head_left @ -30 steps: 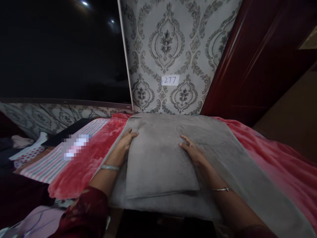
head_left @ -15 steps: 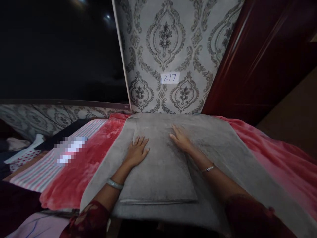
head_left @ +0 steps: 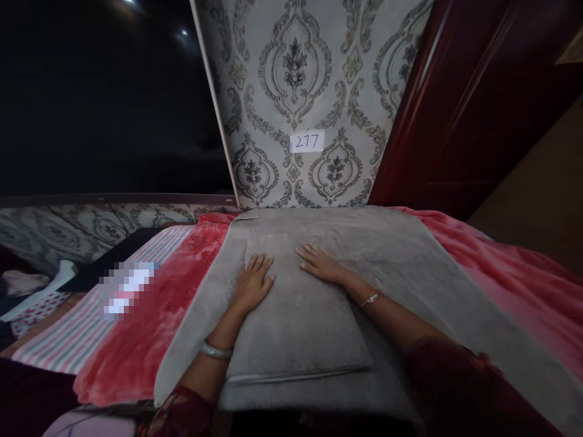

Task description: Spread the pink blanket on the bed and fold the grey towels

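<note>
A grey plush cloth [head_left: 300, 328], folded into a flat rectangle, lies on a larger spread of the same grey plush [head_left: 419, 291]. Its layered fold shows along the near edge. On the folded cloth's left side rests my left hand [head_left: 253, 282], palm down with the fingers apart. My right hand [head_left: 321, 264] lies flat near the upper right part of the cloth, its fingers stretched out to the left. Neither hand grips anything. I cannot make out where the folded piece ends at its far side.
Red plush blankets [head_left: 168, 303] flank the grey spread on the left and right. Further left is a striped cloth [head_left: 59, 340] with a blurred patch. Behind stand a dark screen [head_left: 109, 103], patterned wallpaper with a "277" label [head_left: 307, 141], and a dark red panel [head_left: 437, 121].
My right hand has slid left and a little nearer across the grey cloth. My left hand stays in about the same place. The view has shifted slightly.
</note>
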`<action>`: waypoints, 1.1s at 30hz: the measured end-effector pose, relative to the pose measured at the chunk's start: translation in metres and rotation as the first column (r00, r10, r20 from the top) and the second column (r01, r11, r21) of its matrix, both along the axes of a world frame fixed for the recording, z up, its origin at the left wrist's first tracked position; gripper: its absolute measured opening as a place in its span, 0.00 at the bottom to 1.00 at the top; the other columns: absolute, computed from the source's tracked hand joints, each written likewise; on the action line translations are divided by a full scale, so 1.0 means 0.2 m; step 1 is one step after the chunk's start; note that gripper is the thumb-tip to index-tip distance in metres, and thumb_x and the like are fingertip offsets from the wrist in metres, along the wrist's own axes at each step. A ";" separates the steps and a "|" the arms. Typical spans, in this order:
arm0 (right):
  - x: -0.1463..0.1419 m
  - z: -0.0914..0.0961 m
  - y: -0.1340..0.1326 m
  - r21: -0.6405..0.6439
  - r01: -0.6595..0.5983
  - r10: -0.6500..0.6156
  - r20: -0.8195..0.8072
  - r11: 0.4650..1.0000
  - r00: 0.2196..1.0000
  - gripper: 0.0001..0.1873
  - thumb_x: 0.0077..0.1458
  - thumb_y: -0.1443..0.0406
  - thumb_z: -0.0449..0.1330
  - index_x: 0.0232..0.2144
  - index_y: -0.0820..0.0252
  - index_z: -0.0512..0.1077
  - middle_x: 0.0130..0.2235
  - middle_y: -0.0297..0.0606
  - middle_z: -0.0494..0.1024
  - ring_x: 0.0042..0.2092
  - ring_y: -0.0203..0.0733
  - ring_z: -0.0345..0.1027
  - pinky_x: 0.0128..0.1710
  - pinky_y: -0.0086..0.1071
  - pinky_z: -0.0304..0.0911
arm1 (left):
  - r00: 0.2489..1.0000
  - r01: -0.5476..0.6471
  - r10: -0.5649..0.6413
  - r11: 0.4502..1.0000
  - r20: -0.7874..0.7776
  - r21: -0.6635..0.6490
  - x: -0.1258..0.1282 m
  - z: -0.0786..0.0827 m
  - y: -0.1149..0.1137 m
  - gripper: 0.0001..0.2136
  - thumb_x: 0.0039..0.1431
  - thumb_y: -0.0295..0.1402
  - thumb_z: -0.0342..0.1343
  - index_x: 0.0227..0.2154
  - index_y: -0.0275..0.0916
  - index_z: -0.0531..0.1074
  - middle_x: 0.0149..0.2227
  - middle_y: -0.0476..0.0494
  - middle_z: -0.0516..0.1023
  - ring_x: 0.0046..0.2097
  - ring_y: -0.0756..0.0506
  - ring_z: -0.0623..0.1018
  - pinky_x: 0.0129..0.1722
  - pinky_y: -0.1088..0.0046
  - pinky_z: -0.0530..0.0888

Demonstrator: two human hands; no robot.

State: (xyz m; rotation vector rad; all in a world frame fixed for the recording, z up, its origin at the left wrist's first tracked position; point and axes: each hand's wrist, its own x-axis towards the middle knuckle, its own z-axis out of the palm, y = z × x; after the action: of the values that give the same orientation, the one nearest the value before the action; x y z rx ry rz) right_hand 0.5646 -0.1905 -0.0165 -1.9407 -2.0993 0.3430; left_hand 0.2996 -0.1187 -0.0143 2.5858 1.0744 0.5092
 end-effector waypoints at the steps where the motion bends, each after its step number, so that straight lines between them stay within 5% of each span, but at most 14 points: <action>1: -0.03 0.01 -0.06 0.003 -0.049 0.049 -0.005 0.999 0.999 0.36 0.68 0.46 0.46 0.72 0.53 0.52 0.73 0.44 0.42 0.73 0.54 0.32 0.70 0.55 0.36 | 1.000 0.003 -0.003 1.000 0.009 0.000 0.00 0.00 0.00 0.25 0.66 0.39 0.50 0.65 0.44 0.64 0.71 0.38 0.57 0.72 0.35 0.53 0.68 0.44 0.54; 9: -0.37 0.09 -0.73 -0.059 -0.334 0.320 -0.173 0.941 0.931 0.43 0.62 0.46 0.57 0.72 0.50 0.47 0.72 0.41 0.41 0.73 0.52 0.32 0.72 0.53 0.31 | 0.999 0.019 -0.019 1.000 0.050 0.007 -0.01 -0.01 0.02 0.25 0.65 0.37 0.51 0.64 0.43 0.66 0.70 0.38 0.59 0.72 0.35 0.55 0.68 0.45 0.54; 13: -0.44 0.17 -0.91 -0.118 -0.463 0.391 -0.377 0.879 0.839 0.42 0.62 0.46 0.58 0.71 0.41 0.45 0.72 0.32 0.43 0.73 0.49 0.34 0.73 0.48 0.30 | 0.994 0.031 -0.031 1.000 0.106 0.005 -0.02 -0.03 0.05 0.24 0.64 0.37 0.52 0.62 0.44 0.69 0.69 0.41 0.62 0.71 0.37 0.57 0.68 0.48 0.56; 15: -0.42 0.20 -0.89 -0.107 -0.485 0.390 -0.459 0.868 0.799 0.37 0.65 0.47 0.55 0.71 0.40 0.48 0.72 0.32 0.47 0.73 0.47 0.37 0.72 0.47 0.33 | 0.983 0.005 -0.008 1.000 0.184 0.013 -0.03 -0.05 0.07 0.22 0.62 0.37 0.52 0.58 0.43 0.73 0.68 0.41 0.64 0.70 0.38 0.60 0.68 0.52 0.57; 17: -0.37 0.22 -0.80 -0.055 -0.394 0.331 -0.445 0.917 0.832 0.34 0.67 0.48 0.51 0.71 0.44 0.51 0.72 0.34 0.48 0.73 0.47 0.37 0.72 0.48 0.36 | 0.957 -0.078 0.073 0.997 0.282 0.007 -0.05 -0.07 0.08 0.19 0.61 0.37 0.53 0.53 0.42 0.77 0.66 0.39 0.67 0.68 0.38 0.64 0.68 0.54 0.59; 21: -0.29 0.21 -0.45 0.100 -0.163 0.182 -0.238 0.982 0.954 0.35 0.69 0.49 0.46 0.72 0.56 0.51 0.73 0.40 0.44 0.73 0.50 0.31 0.72 0.51 0.34 | 0.893 -0.217 0.229 0.973 0.387 -0.076 -0.08 -0.09 0.11 0.17 0.58 0.35 0.54 0.48 0.40 0.79 0.61 0.36 0.72 0.63 0.36 0.70 0.66 0.55 0.64; 26: -0.31 0.11 -0.11 0.113 -0.141 0.141 0.009 0.984 0.990 0.35 0.69 0.50 0.46 0.72 0.53 0.49 0.73 0.42 0.42 0.73 0.54 0.31 0.70 0.56 0.34 | 0.863 -0.192 0.240 0.970 0.445 -0.150 -0.10 -0.08 0.13 0.16 0.56 0.30 0.52 0.44 0.42 0.80 0.58 0.40 0.76 0.61 0.39 0.72 0.66 0.56 0.64; 33: -0.37 0.04 -0.18 0.043 -0.234 0.230 0.093 0.971 0.969 0.34 0.69 0.49 0.48 0.72 0.49 0.49 0.74 0.40 0.39 0.73 0.56 0.29 0.70 0.59 0.31 | 0.806 -0.137 0.227 0.970 0.547 -0.200 -0.12 -0.09 0.16 0.15 0.54 0.28 0.51 0.40 0.38 0.81 0.56 0.36 0.77 0.59 0.40 0.75 0.65 0.58 0.65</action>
State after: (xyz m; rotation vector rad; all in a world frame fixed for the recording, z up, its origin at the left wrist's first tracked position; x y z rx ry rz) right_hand 0.4896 -0.2267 -0.0087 -1.7119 -2.3735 0.2480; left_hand 0.2755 -0.0865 -0.0332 1.9946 1.0873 1.1145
